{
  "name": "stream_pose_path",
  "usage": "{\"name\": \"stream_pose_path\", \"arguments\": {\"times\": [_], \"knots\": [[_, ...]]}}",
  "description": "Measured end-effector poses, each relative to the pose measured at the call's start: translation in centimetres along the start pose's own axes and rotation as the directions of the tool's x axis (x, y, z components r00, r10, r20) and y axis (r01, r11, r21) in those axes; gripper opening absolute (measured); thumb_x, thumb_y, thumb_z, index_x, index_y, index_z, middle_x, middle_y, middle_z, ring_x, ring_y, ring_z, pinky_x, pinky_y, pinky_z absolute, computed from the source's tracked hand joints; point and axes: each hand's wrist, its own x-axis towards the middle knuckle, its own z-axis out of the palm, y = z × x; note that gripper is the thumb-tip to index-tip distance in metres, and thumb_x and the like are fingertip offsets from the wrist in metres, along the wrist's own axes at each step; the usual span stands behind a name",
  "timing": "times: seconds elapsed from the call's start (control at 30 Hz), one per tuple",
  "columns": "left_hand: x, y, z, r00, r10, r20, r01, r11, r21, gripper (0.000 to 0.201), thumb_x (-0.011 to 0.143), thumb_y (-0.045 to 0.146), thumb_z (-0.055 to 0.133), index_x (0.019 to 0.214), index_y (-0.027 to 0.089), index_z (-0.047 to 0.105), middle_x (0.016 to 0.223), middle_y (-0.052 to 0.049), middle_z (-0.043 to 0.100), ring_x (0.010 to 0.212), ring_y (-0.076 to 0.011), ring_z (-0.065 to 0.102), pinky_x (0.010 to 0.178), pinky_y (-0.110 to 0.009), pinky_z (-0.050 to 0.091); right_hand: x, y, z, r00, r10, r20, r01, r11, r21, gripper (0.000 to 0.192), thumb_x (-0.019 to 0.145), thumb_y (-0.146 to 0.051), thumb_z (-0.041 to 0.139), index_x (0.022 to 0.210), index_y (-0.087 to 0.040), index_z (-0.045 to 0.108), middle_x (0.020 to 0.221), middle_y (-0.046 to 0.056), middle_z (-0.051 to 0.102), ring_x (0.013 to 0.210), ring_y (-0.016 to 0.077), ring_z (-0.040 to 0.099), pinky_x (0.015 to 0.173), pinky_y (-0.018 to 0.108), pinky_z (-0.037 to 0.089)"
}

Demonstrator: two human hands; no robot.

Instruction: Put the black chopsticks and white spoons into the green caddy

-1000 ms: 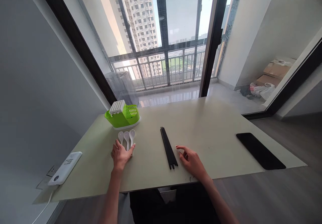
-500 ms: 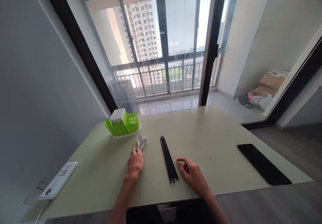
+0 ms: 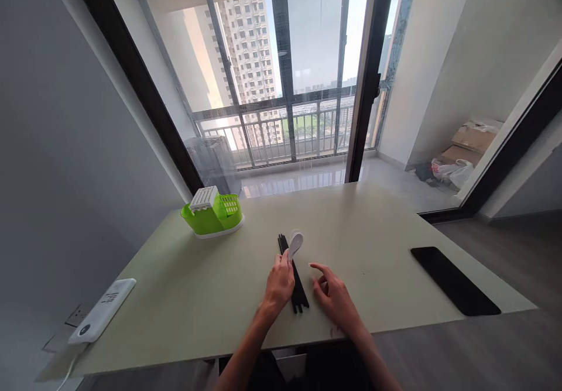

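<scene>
My left hand [image 3: 280,281] is closed around the handles of white spoons, with one spoon bowl [image 3: 296,242] clearly showing past the fingertips and a second pale rim faintly behind it. It hovers over a bundle of black chopsticks [image 3: 300,295] lying lengthwise on the table and hides their middle. Just right of the chopsticks, my right hand [image 3: 336,297] rests near the table's front with fingers curved and apart, holding nothing.
A green utensil basket [image 3: 211,218] with a white slotted top stands at the back left of the table [image 3: 184,309]. A white power strip [image 3: 103,311] lies at the left edge, and a black flat slab [image 3: 454,280] at the right. Glass doors rise behind.
My left hand has carried the spoons rightward from beside the basket to above the chopsticks. My right hand has stayed nearly in place, its fingers spread a little more.
</scene>
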Motion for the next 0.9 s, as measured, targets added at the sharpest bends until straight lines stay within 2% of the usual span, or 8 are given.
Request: {"name": "stream_pose_path", "arguments": {"times": [0.07, 0.13, 0.2, 0.33, 0.53, 0.7, 0.83, 0.9], "knots": [[0.1, 0.3, 1.1, 0.999, -0.007, 0.039, 0.007, 1.0, 0.012, 0.025, 0.09, 0.022, 0.059, 0.114, 0.021, 0.067, 0.109, -0.015, 0.059, 0.121, -0.037, 0.057, 0.111, -0.042, 0.034, 0.0, 0.4, 0.1, 0.996, -0.028, -0.088, 0.027, 1.0, -0.015, 0.042, 0.096, -0.03, 0.047, 0.136, -0.022, 0.055, 0.12, 0.011, 0.068, 0.096, 0.0226, 0.069, 0.08, 0.036, 0.057], [0.4, 0.4, 2.2, 0.999, -0.019, 0.047, 0.018, 1.0, 0.022, 0.023, 0.087, 0.019, 0.062, 0.11, 0.02, 0.067, 0.109, -0.015, 0.058, 0.124, -0.0387, 0.056, 0.11, -0.043, 0.034, 0.0, 0.9, 0.2, 0.983, -0.059, -0.171, 0.052, 0.998, -0.042, 0.044, 0.094, -0.029, 0.048, 0.137, -0.022, 0.053, 0.136, 0.013, 0.061, 0.117, 0.0258, 0.063, 0.089, 0.041, 0.057], [0.8, 0.3, 3.2, 0.998, -0.032, 0.05, 0.03, 0.999, 0.042, 0.025, 0.084, 0.015, 0.064, 0.109, 0.019, 0.066, 0.111, -0.015, 0.057, 0.127, -0.04, 0.054, 0.11, -0.043, 0.034, 0.1, 1.2, 0.3, 0.976, -0.071, -0.205, 0.061, 0.997, -0.055, 0.044, 0.094, -0.028, 0.048, 0.137, -0.022, 0.053, 0.141, 0.013, 0.057, 0.128, 0.0271, 0.057, 0.097, 0.045, 0.055], [0.9, 0.3, 4.2, 0.997, -0.045, 0.058, 0.037, 0.992, 0.122, 0.031, 0.083, 0.013, 0.064, 0.113, 0.018, 0.064, 0.115, -0.017, 0.055, 0.128, -0.0417, 0.053, 0.11, -0.045, 0.034, 0.1, 1.5, 0.4, 0.978, -0.054, -0.201, 0.048, 0.998, -0.034, 0.043, 0.095, -0.027, 0.048, 0.137, -0.022, 0.051, 0.14, 0.013, 0.057, 0.13, 0.0273, 0.055, 0.103, 0.049, 0.051], [-0.1, 1.1, 2.2, 0.996, -0.009, 0.089, -0.013, 0.969, 0.248, 0.033, 0.086, 0.025, 0.067, 0.118, 0.019, 0.064, 0.12, -0.018, 0.056, 0.126, -0.0415, 0.054, 0.113, -0.047, 0.032, 0.1, 1.3, 0.3, 0.98, -0.045, -0.192, 0.042, 0.999, -0.019, 0.042, 0.094, -0.027, 0.047, 0.135, -0.021, 0.052, 0.138, 0.013, 0.06, 0.125, 0.0264, 0.058, 0.101, 0.046, 0.051], [-0.8, 1.3, 0.6, 0.992, 0.067, 0.105, -0.093, 0.958, 0.27, 0.034, 0.084, 0.037, 0.073, 0.114, 0.022, 0.067, 0.116, -0.015, 0.06, 0.131, -0.039, 0.047, 0.117, -0.046, 0.026, 0.1, 1.3, 0.4, 0.983, -0.021, -0.182, 0.022, 1.0, 0.006, 0.041, 0.095, -0.027, 0.047, 0.134, -0.021, 0.053, 0.133, 0.012, 0.062, 0.119, 0.0257, 0.061, 0.1, 0.046, 0.052], [-1.2, 0.9, -0.5, 0.984, 0.144, 0.103, -0.169, 0.936, 0.309, 0.035, 0.09, 0.041, 0.067, 0.121, 0.024, 0.066, 0.119, -0.015, 0.061, 0.126, -0.0364, 0.049, 0.118, -0.048, 0.025, 0.1, 1.2, 0.2, 0.985, -0.01, -0.172, 0.012, 1.0, 0.011, 0.04, 0.094, -0.028, 0.047, 0.133, -0.02, 0.054, 0.129, 0.013, 0.064, 0.116, 0.026, 0.062, 0.099, 0.045, 0.052], [-1.1, 0.3, -1.3, 0.98, 0.196, 0.042, -0.199, 0.935, 0.293, 0.032, 0.094, 0.04, 0.06, 0.121, 0.024, 0.066, 0.121, -0.015, 0.061, 0.124, -0.0348, 0.05, 0.117, -0.047, 0.026, 0.1, 1.0, 0.1, 0.984, -0.005, -0.176, 0.007, 1.0, 0.009, 0.04, 0.094, -0.028, 0.047, 0.133, -0.02, 0.054, 0.125, 0.012, 0.065, 0.112, 0.0258, 0.063, 0.097, 0.044, 0.052]]}}
